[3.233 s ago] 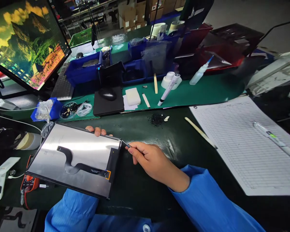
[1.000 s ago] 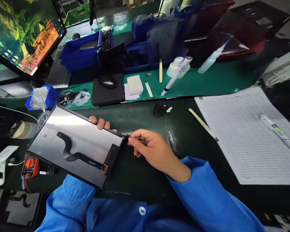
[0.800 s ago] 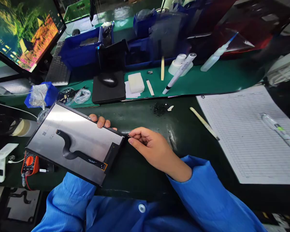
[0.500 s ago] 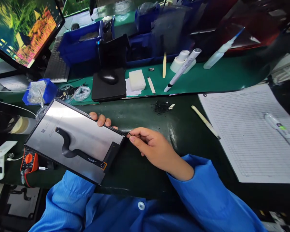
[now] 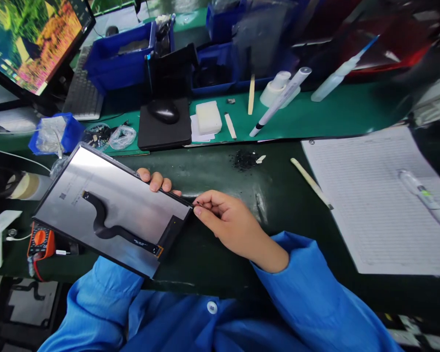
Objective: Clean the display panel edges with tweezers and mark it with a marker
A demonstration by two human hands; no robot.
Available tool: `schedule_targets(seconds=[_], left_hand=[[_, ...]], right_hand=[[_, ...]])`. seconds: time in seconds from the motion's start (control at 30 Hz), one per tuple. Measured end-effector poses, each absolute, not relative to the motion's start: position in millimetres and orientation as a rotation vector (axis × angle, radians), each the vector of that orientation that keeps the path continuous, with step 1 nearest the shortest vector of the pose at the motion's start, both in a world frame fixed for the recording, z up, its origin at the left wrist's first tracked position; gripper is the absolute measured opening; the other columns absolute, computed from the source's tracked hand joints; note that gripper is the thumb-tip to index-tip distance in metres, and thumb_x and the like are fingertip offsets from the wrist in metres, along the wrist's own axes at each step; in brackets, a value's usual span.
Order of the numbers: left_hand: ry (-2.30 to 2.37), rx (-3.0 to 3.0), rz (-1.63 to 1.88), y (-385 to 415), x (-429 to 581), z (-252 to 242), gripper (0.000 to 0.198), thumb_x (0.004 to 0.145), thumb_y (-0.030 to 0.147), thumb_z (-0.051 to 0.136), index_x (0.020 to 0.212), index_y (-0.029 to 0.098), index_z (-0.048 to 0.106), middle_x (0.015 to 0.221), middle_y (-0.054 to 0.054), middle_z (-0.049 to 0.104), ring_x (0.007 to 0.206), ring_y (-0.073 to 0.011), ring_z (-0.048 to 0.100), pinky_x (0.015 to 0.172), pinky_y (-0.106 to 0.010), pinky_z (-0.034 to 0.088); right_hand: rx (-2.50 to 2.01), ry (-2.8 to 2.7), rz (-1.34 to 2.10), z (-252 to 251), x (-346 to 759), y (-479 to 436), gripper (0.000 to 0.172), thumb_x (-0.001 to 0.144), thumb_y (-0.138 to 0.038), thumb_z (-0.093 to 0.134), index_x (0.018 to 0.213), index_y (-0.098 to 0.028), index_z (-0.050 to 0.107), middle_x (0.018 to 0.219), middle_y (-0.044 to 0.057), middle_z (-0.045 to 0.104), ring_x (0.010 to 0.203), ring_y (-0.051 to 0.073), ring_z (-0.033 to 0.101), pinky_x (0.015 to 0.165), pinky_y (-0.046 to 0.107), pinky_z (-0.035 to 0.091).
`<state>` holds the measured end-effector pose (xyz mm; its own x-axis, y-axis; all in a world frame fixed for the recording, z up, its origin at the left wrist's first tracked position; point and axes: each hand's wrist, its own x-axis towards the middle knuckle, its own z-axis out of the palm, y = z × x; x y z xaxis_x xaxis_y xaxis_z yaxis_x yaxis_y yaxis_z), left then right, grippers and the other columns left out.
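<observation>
A display panel (image 5: 124, 200) with a silvery back and black edges is tilted over the dark mat at the left. My left hand (image 5: 157, 181) holds it from beneath, with the fingertips curled over its upper long edge. A black flex cable (image 5: 102, 227) curves across the panel's back to an orange-edged connector near the lower right. My right hand (image 5: 229, 222) is pinched at the panel's right corner, thumb against forefinger. Something small and dark shows between those fingertips, too small to name.
Black scraps (image 5: 244, 160) lie on the mat beyond my right hand. A flat stick (image 5: 311, 182) lies beside lined paper (image 5: 381, 210) at right. Behind are a mouse (image 5: 163, 111), a white block (image 5: 209, 118) and a marker (image 5: 280, 101). A multimeter (image 5: 40, 239) sits at left.
The view has shifted slightly. Both hands keep their grips, and my right fingertips appear slightly closer to the panel's corner.
</observation>
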<state>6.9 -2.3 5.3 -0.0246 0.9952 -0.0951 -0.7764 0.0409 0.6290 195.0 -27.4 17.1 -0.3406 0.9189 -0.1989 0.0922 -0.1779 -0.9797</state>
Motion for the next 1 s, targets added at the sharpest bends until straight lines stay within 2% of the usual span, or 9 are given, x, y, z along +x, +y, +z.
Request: schedule_targets(seconds=[0.17,0.27,0.4,0.5,0.57,0.7,0.8,0.9,1.0], left_hand=[[0.579,0.426,1.489,0,9,8,0.048,0.057,0.056,0.083,0.074,0.025,0.05,0.063,0.004,0.03,0.061,-0.0152,0.048,0.059,-0.038,0.057],[0.564,0.437,1.456,1,7,9,0.049,0.055,0.051,0.086,0.071,0.024,0.048,0.061,0.005,0.027,0.059,-0.0139,0.045,0.058,-0.036,0.057],[0.571,0.411,1.41,-1,3,10,0.046,0.059,0.047,0.086,0.072,0.024,0.048,0.064,0.004,0.028,0.062,-0.0143,0.044,0.063,-0.039,0.057],[0.591,0.402,1.377,-1,-1,7,0.045,0.061,0.048,0.085,0.073,0.024,0.049,0.065,0.004,0.029,0.064,-0.0153,0.043,0.072,-0.045,0.056],[0.58,0.408,1.366,0,-3,3,0.042,0.064,0.048,0.082,0.073,0.024,0.05,0.065,0.003,0.03,0.064,-0.0156,0.043,0.073,-0.046,0.056],[0.477,0.451,1.407,2,-2,-3,0.04,0.068,0.054,0.076,0.074,0.023,0.051,0.063,0.003,0.032,0.061,-0.0141,0.044,0.063,-0.039,0.058],[0.43,0.527,1.436,2,0,-6,0.049,0.061,0.063,0.076,0.078,0.024,0.052,0.066,0.004,0.035,0.062,-0.0127,0.046,0.065,-0.037,0.059],[0.435,0.604,1.435,2,1,-9,0.061,0.05,0.072,0.076,0.08,0.024,0.052,0.067,0.004,0.036,0.065,-0.0129,0.047,0.067,-0.036,0.059],[0.509,0.621,1.42,2,0,-11,0.056,0.058,0.072,0.071,0.081,0.025,0.051,0.067,0.004,0.035,0.064,-0.0131,0.047,0.066,-0.034,0.058]], right_hand=[[-1.196,-1.517,1.546,23,199,-25,0.017,0.092,-0.033,0.054,0.089,-0.021,0.066,0.077,0.0,0.065,0.07,0.014,0.057,0.062,0.026,0.046],[-1.222,-1.581,1.483,25,200,-24,0.019,0.093,-0.033,0.052,0.087,-0.021,0.066,0.076,0.0,0.064,0.07,0.014,0.057,0.064,0.027,0.046],[-1.275,-1.517,1.505,21,204,-22,0.023,0.094,-0.036,0.051,0.088,-0.021,0.067,0.061,-0.003,0.051,0.052,0.011,0.046,0.049,0.024,0.038],[-1.304,-1.182,1.505,16,207,-19,0.026,0.093,-0.044,0.053,0.089,-0.021,0.065,0.057,-0.006,0.041,0.045,0.008,0.034,0.039,0.022,0.026],[-1.298,-1.091,1.532,16,207,-18,0.026,0.091,-0.044,0.055,0.089,-0.021,0.064,0.057,-0.006,0.039,0.044,0.008,0.032,0.038,0.021,0.024],[-1.271,-1.36,1.503,22,202,-21,0.019,0.087,-0.035,0.059,0.086,-0.02,0.068,0.059,-0.003,0.051,0.05,0.009,0.045,0.044,0.022,0.035],[-1.284,-1.492,1.349,25,198,-26,0.014,0.086,-0.029,0.059,0.086,-0.019,0.069,0.066,-0.001,0.062,0.059,0.012,0.056,0.053,0.023,0.045],[-1.298,-1.578,1.247,24,196,-29,0.011,0.085,-0.025,0.059,0.086,-0.02,0.07,0.07,-0.001,0.065,0.062,0.011,0.059,0.056,0.023,0.047],[-1.304,-1.643,1.188,21,197,-30,0.01,0.085,-0.023,0.061,0.087,-0.021,0.07,0.068,-0.003,0.065,0.058,0.01,0.057,0.054,0.021,0.046]])
